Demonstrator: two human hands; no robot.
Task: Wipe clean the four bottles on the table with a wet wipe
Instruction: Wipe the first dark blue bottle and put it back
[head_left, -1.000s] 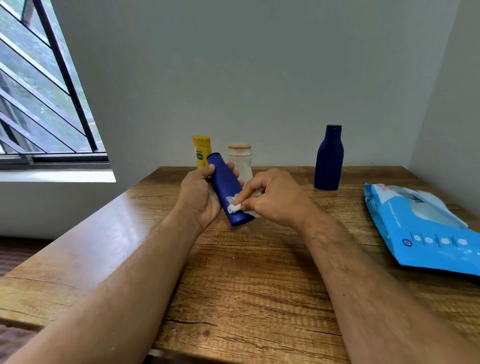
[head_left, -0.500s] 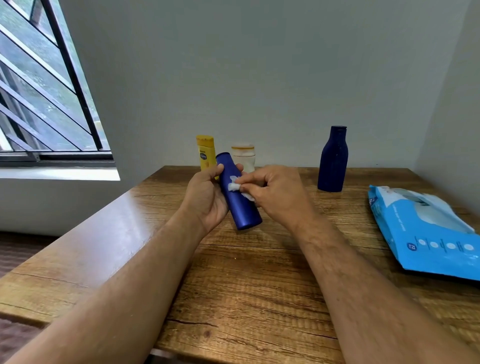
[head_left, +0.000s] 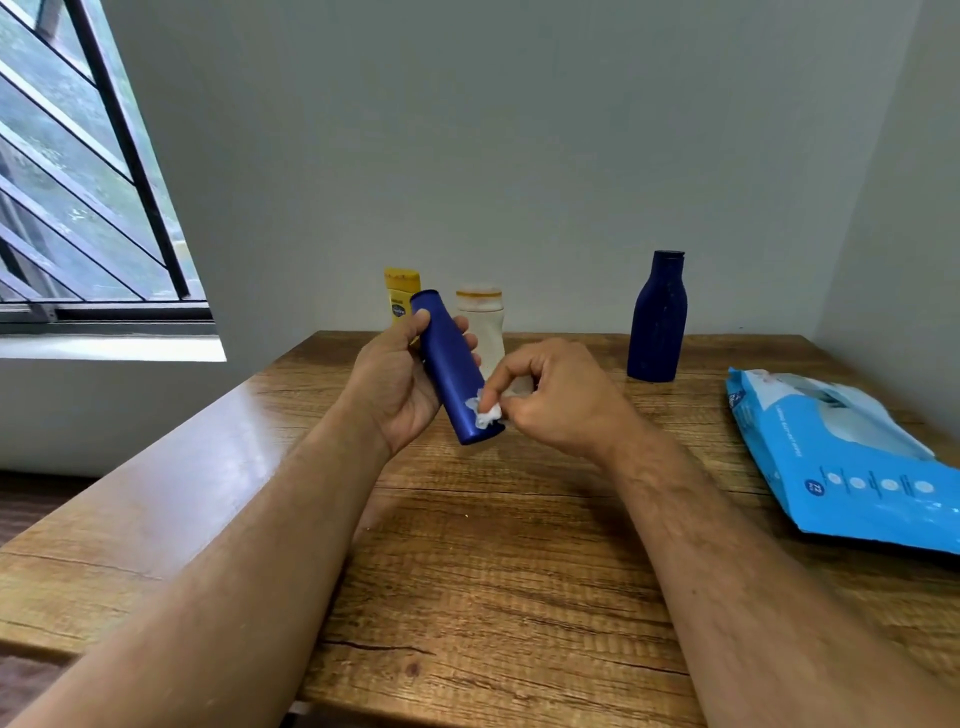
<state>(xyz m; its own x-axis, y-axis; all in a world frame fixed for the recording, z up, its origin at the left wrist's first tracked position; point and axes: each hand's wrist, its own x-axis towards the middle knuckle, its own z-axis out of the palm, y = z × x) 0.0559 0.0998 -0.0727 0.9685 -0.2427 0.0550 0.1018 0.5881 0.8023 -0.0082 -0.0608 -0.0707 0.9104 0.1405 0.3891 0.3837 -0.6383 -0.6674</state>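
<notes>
Wiping underway: the left hand (head_left: 397, 384) grips the blue bottle (head_left: 454, 371) tilted above the worktop (head_left: 519, 545), the right hand (head_left: 550, 395) pinching a wet wipe (head_left: 487, 413) against its lower end. Beyond it, three bottles seemingly await.

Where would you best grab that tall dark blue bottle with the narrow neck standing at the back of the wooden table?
Probably round the wide lower body of the tall dark blue bottle, coming from the front. It stands upright and apart from the other bottles, with open table before it. The neck is narrower, and gripping that high might tip it.
</notes>
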